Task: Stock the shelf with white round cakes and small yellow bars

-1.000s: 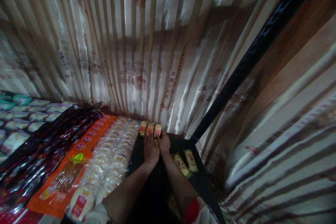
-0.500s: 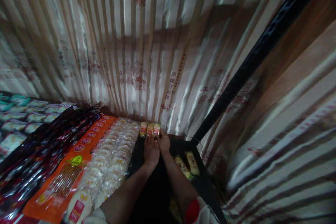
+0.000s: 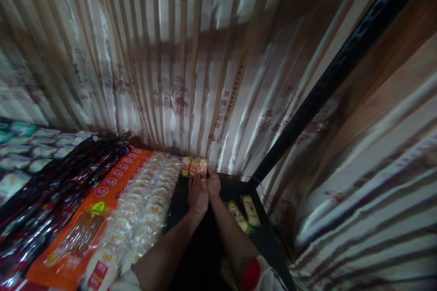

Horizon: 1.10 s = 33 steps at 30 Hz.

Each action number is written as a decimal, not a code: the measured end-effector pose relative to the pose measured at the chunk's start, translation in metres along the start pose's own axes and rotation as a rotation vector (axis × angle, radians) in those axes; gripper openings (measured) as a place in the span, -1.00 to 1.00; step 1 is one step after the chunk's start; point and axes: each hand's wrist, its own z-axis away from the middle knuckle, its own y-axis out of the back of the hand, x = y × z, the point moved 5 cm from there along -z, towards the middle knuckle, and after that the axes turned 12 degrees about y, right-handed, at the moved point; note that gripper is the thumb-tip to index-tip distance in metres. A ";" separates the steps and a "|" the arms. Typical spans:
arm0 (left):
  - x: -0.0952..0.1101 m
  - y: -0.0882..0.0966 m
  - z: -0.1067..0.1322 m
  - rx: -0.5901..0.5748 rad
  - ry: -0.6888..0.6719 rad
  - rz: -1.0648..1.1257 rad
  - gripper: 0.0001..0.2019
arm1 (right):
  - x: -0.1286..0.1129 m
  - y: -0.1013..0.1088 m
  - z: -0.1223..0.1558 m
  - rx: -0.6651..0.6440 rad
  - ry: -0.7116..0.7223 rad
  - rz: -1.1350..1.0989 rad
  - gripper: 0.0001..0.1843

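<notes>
Three small yellow-and-red snack packets stand side by side at the back of the dark shelf: a left packet [image 3: 186,166], a middle packet [image 3: 194,165] and a right packet [image 3: 203,165]. My left hand [image 3: 198,194] has its fingers stretched forward, their tips against the near side of the middle packet. At the right packet's edge, my right hand [image 3: 214,183] has its fingers bent around the near corner, gripping it. The two hands touch each other along their inner sides. The fingertips are partly blurred and dark.
Rows of clear-wrapped round crackers [image 3: 150,218] lie left of my arms, beside an orange snack bag [image 3: 77,250] and dark shiny packets [image 3: 51,191]. Two yellowish packets [image 3: 251,211] lie right of my right forearm. A black post [image 3: 307,100] slants up before a pleated curtain [image 3: 191,77].
Both hands stay at the packets with barely any movement. The view has shifted slightly, and the right packet looks a little closer to the middle one.
</notes>
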 end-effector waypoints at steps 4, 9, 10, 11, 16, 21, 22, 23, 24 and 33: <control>-0.001 -0.002 -0.001 0.009 0.012 -0.018 -0.49 | 0.001 -0.002 0.000 -0.001 -0.009 -0.008 -0.61; -0.003 -0.006 -0.001 0.022 -0.035 0.002 -0.50 | 0.000 -0.002 -0.001 0.004 -0.004 -0.014 -0.63; -0.004 -0.007 -0.002 0.023 -0.019 0.018 -0.51 | 0.000 -0.002 -0.001 0.008 -0.002 -0.028 -0.64; -0.006 -0.008 -0.002 0.026 0.003 0.034 -0.51 | 0.001 -0.002 -0.001 0.012 -0.001 -0.045 -0.64; -0.008 -0.012 -0.002 0.028 0.047 0.068 -0.50 | 0.002 -0.002 0.000 0.035 -0.007 -0.095 -0.64; -0.009 -0.013 -0.003 0.035 0.060 0.091 -0.50 | 0.001 0.000 0.001 0.069 -0.009 -0.094 -0.64; -0.009 -0.012 -0.003 0.035 0.062 0.096 -0.51 | 0.001 0.000 0.002 0.075 0.001 -0.097 -0.64; -0.009 -0.012 -0.002 0.034 0.069 0.101 -0.51 | 0.000 0.001 0.002 0.078 0.013 -0.098 -0.65; -0.008 -0.011 -0.002 0.029 0.080 0.104 -0.51 | 0.000 0.002 0.002 0.080 0.021 -0.099 -0.65; -0.009 -0.010 0.003 0.013 0.099 0.125 -0.51 | 0.001 0.001 0.005 0.104 0.040 -0.090 -0.63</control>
